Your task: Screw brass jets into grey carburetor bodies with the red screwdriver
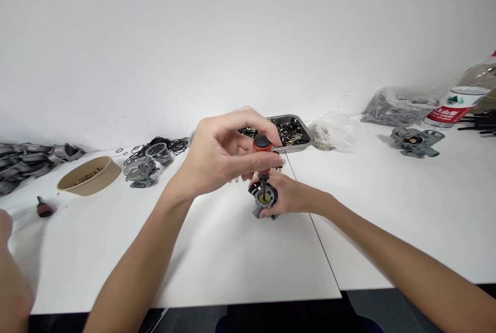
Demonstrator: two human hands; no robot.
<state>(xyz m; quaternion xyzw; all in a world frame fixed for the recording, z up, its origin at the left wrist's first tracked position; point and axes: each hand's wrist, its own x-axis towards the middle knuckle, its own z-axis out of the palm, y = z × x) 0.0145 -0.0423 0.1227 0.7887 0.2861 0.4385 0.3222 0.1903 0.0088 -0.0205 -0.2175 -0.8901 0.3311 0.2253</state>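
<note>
My left hand [228,149] is closed round the red handle of a screwdriver [263,154] with a black cap. The screwdriver stands upright, its shaft pointing down into the round opening of a grey metal carburetor [258,212]. A brass-coloured disc [264,198] shows inside that opening, at the screwdriver's tip. Whether the tip presses on a screw is too small to tell. Low over the white table, my right hand [284,193] grips the carburetor from its right side. Part of the carburetor is hidden behind my fingers.
Behind my hands is a metal tray [308,139] of small black and brass parts, beside a plastic bag [341,134]. Carburetors [141,171] [416,141], a paper bowl [104,178], a clear cup [160,154], black rings [174,145] and a short screwdriver [44,208] lie around. Another person's arm [13,281] is at left.
</note>
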